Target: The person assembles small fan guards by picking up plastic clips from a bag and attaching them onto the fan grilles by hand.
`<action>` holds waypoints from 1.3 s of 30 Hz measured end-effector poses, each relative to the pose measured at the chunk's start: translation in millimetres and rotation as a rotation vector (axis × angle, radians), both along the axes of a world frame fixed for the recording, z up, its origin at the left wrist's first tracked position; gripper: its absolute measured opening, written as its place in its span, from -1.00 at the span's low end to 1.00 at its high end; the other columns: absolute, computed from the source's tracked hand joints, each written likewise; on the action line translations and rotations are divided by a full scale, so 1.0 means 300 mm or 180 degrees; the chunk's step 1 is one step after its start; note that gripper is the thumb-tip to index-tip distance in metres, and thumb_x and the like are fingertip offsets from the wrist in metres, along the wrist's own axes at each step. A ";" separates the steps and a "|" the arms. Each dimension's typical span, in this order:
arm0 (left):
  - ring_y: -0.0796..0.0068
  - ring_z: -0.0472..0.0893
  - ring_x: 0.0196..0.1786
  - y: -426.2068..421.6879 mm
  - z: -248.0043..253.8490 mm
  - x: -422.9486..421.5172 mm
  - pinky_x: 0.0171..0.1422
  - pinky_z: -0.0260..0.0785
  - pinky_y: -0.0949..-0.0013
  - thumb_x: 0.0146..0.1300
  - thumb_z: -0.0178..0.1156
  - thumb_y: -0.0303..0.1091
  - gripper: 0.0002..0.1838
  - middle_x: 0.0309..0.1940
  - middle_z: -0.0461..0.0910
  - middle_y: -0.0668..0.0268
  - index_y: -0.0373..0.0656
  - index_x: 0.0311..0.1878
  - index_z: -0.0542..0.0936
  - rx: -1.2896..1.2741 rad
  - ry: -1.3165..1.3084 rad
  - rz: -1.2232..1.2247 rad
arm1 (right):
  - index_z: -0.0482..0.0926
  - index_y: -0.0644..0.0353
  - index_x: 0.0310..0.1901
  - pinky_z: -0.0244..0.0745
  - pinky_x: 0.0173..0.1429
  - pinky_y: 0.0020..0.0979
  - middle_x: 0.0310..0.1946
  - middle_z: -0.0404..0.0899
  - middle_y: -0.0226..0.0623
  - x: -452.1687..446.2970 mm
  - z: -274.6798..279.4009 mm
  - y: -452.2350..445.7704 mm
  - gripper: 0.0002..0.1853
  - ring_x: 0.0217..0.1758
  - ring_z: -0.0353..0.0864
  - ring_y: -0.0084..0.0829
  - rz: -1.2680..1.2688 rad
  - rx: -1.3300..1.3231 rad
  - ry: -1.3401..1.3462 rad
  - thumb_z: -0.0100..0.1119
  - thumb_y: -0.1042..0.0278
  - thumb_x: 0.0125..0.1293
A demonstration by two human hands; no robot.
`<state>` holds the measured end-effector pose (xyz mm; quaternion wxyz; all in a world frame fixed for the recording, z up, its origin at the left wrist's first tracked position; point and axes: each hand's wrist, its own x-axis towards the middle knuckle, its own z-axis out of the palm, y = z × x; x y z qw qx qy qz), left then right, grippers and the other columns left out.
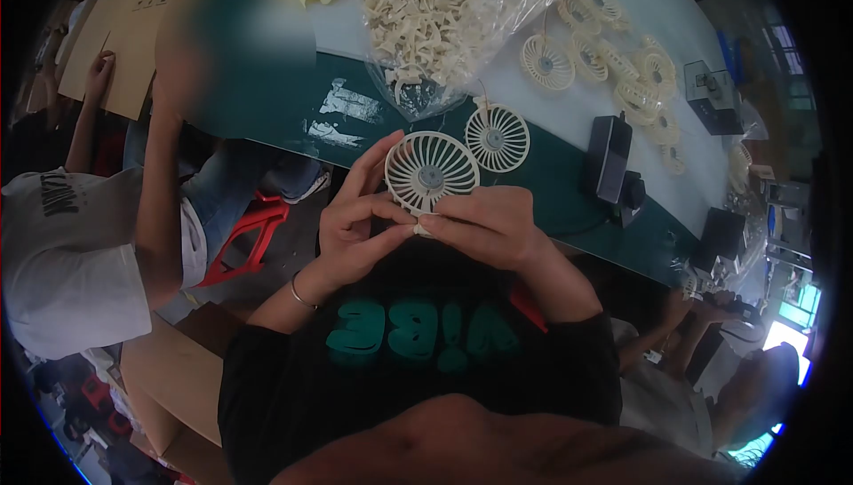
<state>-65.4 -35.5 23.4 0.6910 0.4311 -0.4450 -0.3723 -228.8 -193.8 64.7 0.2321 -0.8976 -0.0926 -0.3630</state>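
While the left hand (pixel 354 226) steadies a cream fan grille (pixel 431 177) and the right hand (pixel 490 226) pinches its base, the piece is at the near edge of the surface (pixel 555 187). A loosened pinch could drop it; heavy thumbs could crack its ribs.

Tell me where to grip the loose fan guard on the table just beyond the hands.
Probably the outer rim on the right, with the right hand coming from that side. The loose fan guard shows its ribbed face, and its right rim is unobstructed, while the held guard crowds its left. The ribs look thin, so pinch the rim.
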 end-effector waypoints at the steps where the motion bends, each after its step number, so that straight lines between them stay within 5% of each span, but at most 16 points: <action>1: -0.07 0.20 0.67 0.001 -0.004 -0.003 0.67 0.10 0.00 0.19 0.40 -0.64 -0.88 0.65 0.06 -0.11 -0.32 -0.20 0.76 0.0017 0.0050 0.0043 | 0.78 0.14 -0.08 0.46 -0.49 -0.54 -0.25 0.71 -0.37 -0.002 0.001 0.001 -0.69 -0.47 0.65 -0.56 -0.0006 -0.0083 0.0029 0.53 0.42 0.08; 8: -0.06 0.18 0.68 -0.008 -0.017 0.000 0.62 0.21 0.06 0.22 0.37 -0.66 -0.91 0.66 0.05 -0.14 -0.34 -0.23 0.76 0.0124 0.0630 -0.0240 | 0.76 0.15 -0.14 0.40 -0.48 -0.60 -0.22 0.70 -0.39 -0.012 -0.005 0.014 -0.79 -0.46 0.55 -0.66 -0.0249 -0.0970 -0.0203 0.46 0.45 0.16; 11: 0.03 0.32 0.60 -0.004 -0.030 0.013 0.48 0.41 0.16 0.27 0.32 -0.68 -0.78 0.61 0.15 -0.11 -0.33 -0.02 0.66 -0.0033 0.0673 -0.0459 | 0.76 0.13 -0.14 0.37 -0.46 -0.61 -0.19 0.70 -0.41 -0.009 -0.023 0.019 -0.79 -0.42 0.54 -0.66 -0.0322 -0.1291 -0.0193 0.46 0.46 0.17; 13: 0.19 0.56 0.38 0.010 -0.043 0.007 0.25 0.58 0.30 0.34 0.27 -0.67 -0.59 0.46 0.38 -0.04 -0.26 0.20 0.43 0.0254 0.2584 -0.0530 | 0.75 0.12 -0.10 0.36 -0.44 -0.61 -0.15 0.70 -0.42 0.008 -0.052 0.017 -0.75 -0.40 0.56 -0.65 -0.0222 -0.1298 -0.0152 0.47 0.45 0.16; 14: 0.19 0.56 0.38 0.002 -0.045 0.015 0.25 0.58 0.30 0.34 0.27 -0.67 -0.59 0.46 0.38 -0.04 -0.26 0.20 0.43 0.0240 0.2568 -0.0566 | 0.75 0.10 -0.06 0.36 -0.42 -0.61 -0.11 0.70 -0.43 0.019 -0.058 0.013 -0.71 -0.37 0.58 -0.64 -0.0112 -0.1297 -0.0100 0.48 0.43 0.15; 16: 0.36 0.67 0.15 -0.025 -0.030 0.030 0.01 0.63 0.45 0.36 0.25 -0.68 -0.48 0.28 0.54 0.06 -0.18 0.27 0.26 0.1154 0.1867 0.0219 | 0.73 0.11 -0.03 0.40 -0.40 -0.57 -0.07 0.71 -0.41 0.052 -0.041 -0.001 -0.69 -0.33 0.61 -0.60 -0.0090 -0.1285 0.0143 0.48 0.38 0.17; 19: 0.45 0.69 0.04 -0.065 -0.029 0.150 -0.03 0.60 0.49 0.43 0.19 -0.65 -0.60 0.17 0.62 0.12 -0.19 0.25 0.36 0.0970 0.1599 0.0858 | 0.72 0.09 0.02 0.52 -0.34 -0.52 -0.02 0.72 -0.38 0.057 -0.059 -0.027 -0.66 -0.27 0.67 -0.49 -0.0551 -0.0876 0.0314 0.48 0.27 0.21; 23: 0.47 0.67 0.07 -0.141 -0.126 0.491 -0.01 0.61 0.48 0.43 0.27 -0.59 -0.67 0.15 0.57 0.14 -0.25 0.18 0.43 0.0578 -0.0434 0.2299 | 0.66 0.09 -0.09 0.59 -0.29 -0.43 -0.14 0.66 -0.38 0.021 -0.080 -0.069 -0.63 -0.20 0.66 -0.40 -0.1854 -0.0611 0.0948 0.51 0.09 0.17; 25: 0.40 0.67 0.11 -0.180 -0.157 0.664 0.02 0.61 0.42 0.40 0.32 -0.55 -0.68 0.21 0.58 0.16 -0.23 0.15 0.51 0.1178 -0.1367 0.2872 | 0.62 0.09 -0.19 0.56 -0.31 -0.43 -0.24 0.60 -0.39 0.017 -0.106 -0.076 -0.64 -0.21 0.62 -0.41 -0.2165 -0.0665 0.1210 0.53 0.08 0.12; 31: 0.20 0.58 0.30 -0.214 -0.067 0.585 0.05 0.63 0.35 0.31 0.38 -0.54 -0.67 0.29 0.57 0.13 -0.19 0.12 0.60 0.0685 -0.3326 0.3022 | 0.56 0.08 -0.29 0.57 -0.28 -0.43 -0.36 0.50 -0.41 -0.024 -0.118 -0.098 -0.75 -0.22 0.60 -0.38 -0.2447 -0.0865 0.1126 0.47 0.27 0.08; 33: 0.12 0.54 0.38 -0.213 -0.028 0.521 0.06 0.63 0.32 0.27 0.41 -0.54 -0.66 0.32 0.57 0.12 -0.18 0.11 0.63 0.0480 -0.4109 0.3024 | 0.64 0.11 -0.18 0.61 -0.19 -0.34 -0.26 0.62 -0.39 -0.076 -0.068 -0.081 -0.81 -0.20 0.64 -0.29 -0.2517 -0.0695 0.1507 0.41 0.44 0.17; 35: 0.08 0.49 0.45 -0.213 0.028 0.313 0.08 0.65 0.30 0.26 0.41 -0.55 -0.61 0.37 0.55 0.14 -0.16 0.17 0.66 0.0264 -0.2605 0.1260 | 0.66 0.12 -0.16 0.62 -0.17 -0.35 -0.23 0.64 -0.38 -0.107 -0.011 -0.064 -0.79 -0.17 0.66 -0.29 -0.2279 -0.0643 0.1443 0.39 0.48 0.14; 37: 0.19 0.70 0.21 -0.222 0.068 0.154 0.07 0.64 0.43 0.29 0.38 -0.60 -0.55 0.41 0.54 0.13 -0.18 0.26 0.66 0.0180 -0.2444 0.0537 | 0.67 0.14 -0.15 0.63 -0.16 -0.36 -0.20 0.65 -0.37 -0.132 0.048 -0.042 -0.76 -0.15 0.68 -0.30 -0.2024 -0.0598 0.1372 0.37 0.52 0.11; 39: 0.19 0.72 0.18 -0.232 0.062 0.073 0.07 0.65 0.39 0.29 0.40 -0.57 -0.56 0.35 0.58 0.14 -0.18 0.25 0.65 0.0369 -0.2087 0.0210 | 0.69 0.18 -0.07 0.66 -0.12 -0.35 -0.15 0.67 -0.31 -0.152 0.095 -0.022 -0.66 -0.09 0.70 -0.27 -0.1428 -0.0641 0.1400 0.34 0.53 0.04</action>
